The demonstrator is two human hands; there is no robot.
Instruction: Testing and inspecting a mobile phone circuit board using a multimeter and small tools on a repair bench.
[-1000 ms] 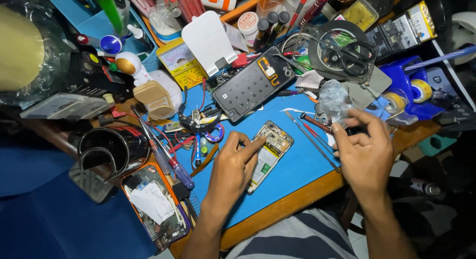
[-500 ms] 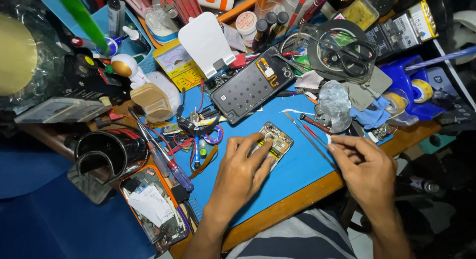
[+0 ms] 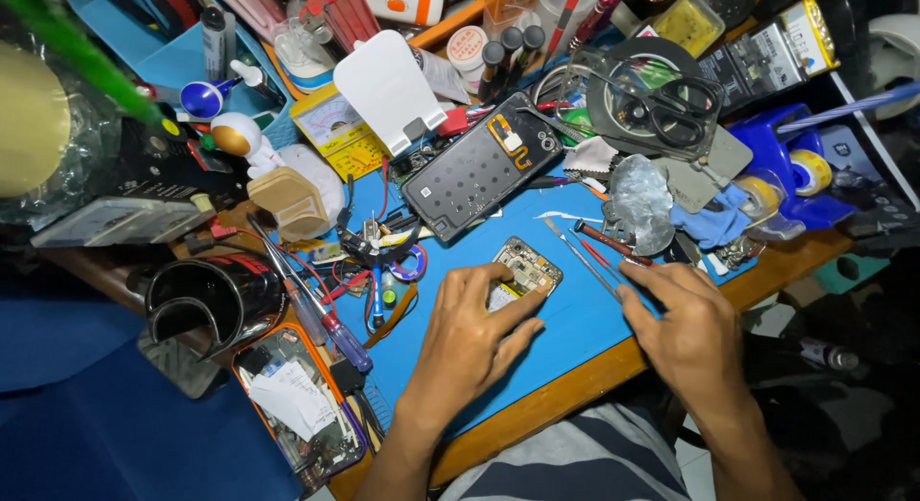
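Cluttered with tools and parts, a blue work mat covers a wooden bench whose edge runs diagonally below the hands. On the mat lies an opened phone, its circuit boards exposed. The left hand rests palm down over the phone's lower end, forearm coming up from the bottom of the view, fingers spread and gently curled, pressing it flat rather than gripping it. The right hand reaches in from the lower right, its fingertips closing on the thin tweezers and a red-handled tool lying just right of the phone. Above the phone sits a dark back cover; black scissors lie farther up.
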